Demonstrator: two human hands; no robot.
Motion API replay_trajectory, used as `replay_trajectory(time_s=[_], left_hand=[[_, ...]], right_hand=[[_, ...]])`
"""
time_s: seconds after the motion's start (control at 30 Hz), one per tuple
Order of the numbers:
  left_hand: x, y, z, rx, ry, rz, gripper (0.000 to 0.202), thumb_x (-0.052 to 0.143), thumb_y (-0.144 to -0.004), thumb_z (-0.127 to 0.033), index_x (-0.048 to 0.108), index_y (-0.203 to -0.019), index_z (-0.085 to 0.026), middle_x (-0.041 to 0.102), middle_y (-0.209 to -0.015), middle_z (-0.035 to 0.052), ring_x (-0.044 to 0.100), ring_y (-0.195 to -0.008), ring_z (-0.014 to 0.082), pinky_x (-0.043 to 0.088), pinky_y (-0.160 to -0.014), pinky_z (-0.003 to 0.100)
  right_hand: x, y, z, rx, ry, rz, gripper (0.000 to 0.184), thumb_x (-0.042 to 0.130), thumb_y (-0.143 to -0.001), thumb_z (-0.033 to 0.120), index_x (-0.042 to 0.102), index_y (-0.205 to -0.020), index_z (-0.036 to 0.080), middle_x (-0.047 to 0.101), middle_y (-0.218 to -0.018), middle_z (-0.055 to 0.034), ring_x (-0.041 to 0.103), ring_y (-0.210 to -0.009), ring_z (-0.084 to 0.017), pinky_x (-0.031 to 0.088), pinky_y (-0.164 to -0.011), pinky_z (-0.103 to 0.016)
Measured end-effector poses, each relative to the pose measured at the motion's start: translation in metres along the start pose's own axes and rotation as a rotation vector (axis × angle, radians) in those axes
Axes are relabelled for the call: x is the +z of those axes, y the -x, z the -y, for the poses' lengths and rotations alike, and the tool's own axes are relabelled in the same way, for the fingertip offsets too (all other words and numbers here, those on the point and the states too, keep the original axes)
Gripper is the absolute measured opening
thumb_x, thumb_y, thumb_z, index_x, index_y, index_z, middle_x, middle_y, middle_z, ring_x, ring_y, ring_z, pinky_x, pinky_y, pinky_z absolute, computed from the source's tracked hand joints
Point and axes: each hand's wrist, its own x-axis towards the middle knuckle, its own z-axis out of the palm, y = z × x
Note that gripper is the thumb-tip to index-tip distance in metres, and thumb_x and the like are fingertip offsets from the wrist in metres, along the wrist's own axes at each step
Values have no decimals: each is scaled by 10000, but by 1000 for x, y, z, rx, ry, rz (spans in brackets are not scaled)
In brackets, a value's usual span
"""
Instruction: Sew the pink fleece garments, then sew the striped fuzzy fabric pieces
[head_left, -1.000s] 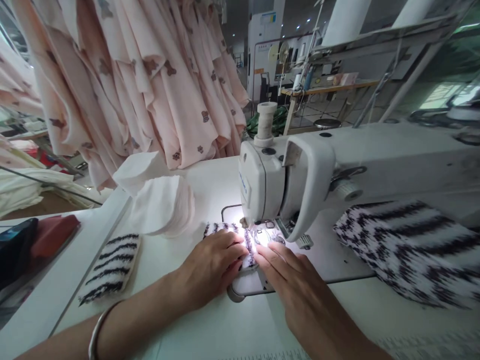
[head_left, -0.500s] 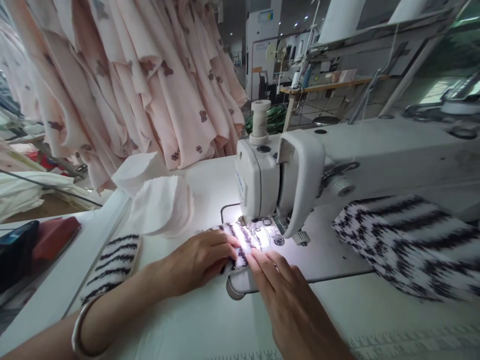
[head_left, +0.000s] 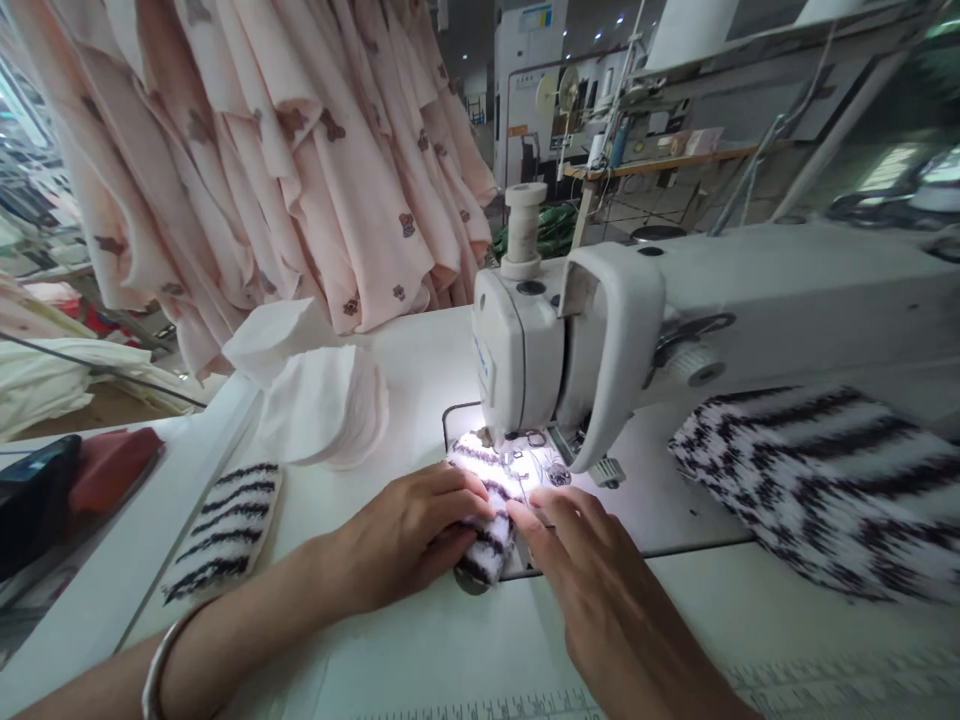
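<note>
A small striped black-and-white plush piece [head_left: 491, 545] lies under the needle area of the white sewing machine [head_left: 525, 350], lit by its lamp. My left hand [head_left: 409, 535] is closed on the left side of this piece, fingers on top and thumb low at its edge. My right hand [head_left: 600, 570] rests on the machine bed to the right, fingers stretched forward, one fingertip at the piece's right edge. The needle and presser foot are hard to make out in the glare. Another striped plush piece [head_left: 229, 530] lies left of my left forearm.
White cut fabric pieces [head_left: 322, 405] are stacked behind my left hand. Pink printed cloths [head_left: 360, 200] hang at the back left. A larger striped plush piece [head_left: 817, 490] lies under the machine arm at right. A ruler [head_left: 495, 708] runs along the front edge.
The plush piece has turned, its near end swinging right, so it now points more toward me. My right hand has slid off its top to the right. My left hand has shifted slightly right.
</note>
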Motion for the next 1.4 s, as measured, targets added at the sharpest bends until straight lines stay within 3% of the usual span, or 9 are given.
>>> replay_trajectory(time_s=[0.17,0.33,0.5,0.6,0.8,0.97,1.1,1.23,1.4], left_hand=[[14,2,-2,-66,-57,-90,179,518,-839,-135,605,-990,-175,580,-1046,85,552,-940,189,512,-807,349],[19,-6,-9,-85,-154,-111,142,519,-838,-135,591,-959,-154,569,-1001,86,542,-896,195,511,-749,357],[15,-1,-11,-19,-171,-102,169,492,-886,-153,573,-1033,-180,596,-1074,62,554,-943,183,496,-817,366],[16,3,-14,-11,-165,-101,171,496,-894,-176,568,-1049,-182,605,-1084,63,556,-963,187,492,-826,367],[21,3,-18,-14,-177,-86,152,474,-896,-167,574,-1010,-182,604,-1084,79,553,-985,203,489,-826,379],[19,1,-19,-4,-224,-44,179,444,-910,-167,575,-1030,-185,591,-1113,80,553,-992,198,489,-843,381],[18,-2,-10,-9,-248,-36,214,457,-892,-147,566,-1072,-185,587,-1129,83,549,-1028,212,491,-852,391],[16,-7,6,18,-266,-65,244,467,-879,-135,550,-1102,-188,576,-1165,90,525,-1083,228,477,-872,407],[12,-16,24,11,-357,-59,188,460,-880,-141,562,-1033,-179,607,-950,68,569,-909,203,496,-788,375]], right_hand=[[-3,-8,-16,17,26,76,513,289,-818,-8,580,-1161,239,553,-1098,-70,506,-947,-214,485,-779,-373],[-13,-5,-23,45,55,71,609,276,-733,-81,566,-1156,248,516,-1158,-76,508,-940,-198,502,-756,-354],[-22,25,-14,46,22,16,627,256,-710,-107,516,-1193,198,478,-1158,-90,439,-1097,-201,467,-887,-374],[-21,34,-3,-7,96,-11,644,271,-689,-96,524,-1206,193,472,-1179,-101,436,-1119,-223,478,-866,-378],[-10,29,11,-22,224,-19,602,314,-703,-55,528,-1227,151,513,-1130,-127,487,-1054,-262,505,-766,-384],[-4,23,9,-71,280,-68,483,340,-721,-42,582,-1116,94,540,-1063,-133,506,-1016,-263,506,-735,-364],[-1,10,5,-62,240,-86,471,340,-718,-33,612,-1077,105,557,-1068,-131,515,-1031,-259,511,-759,-376],[0,-7,0,-43,176,-42,459,358,-733,-16,622,-1079,127,588,-986,-107,552,-882,-227,519,-699,-379],[-3,-16,-8,-83,189,3,476,341,-754,-19,610,-1117,130,596,-1021,-121,562,-819,-203,525,-676,-362]])
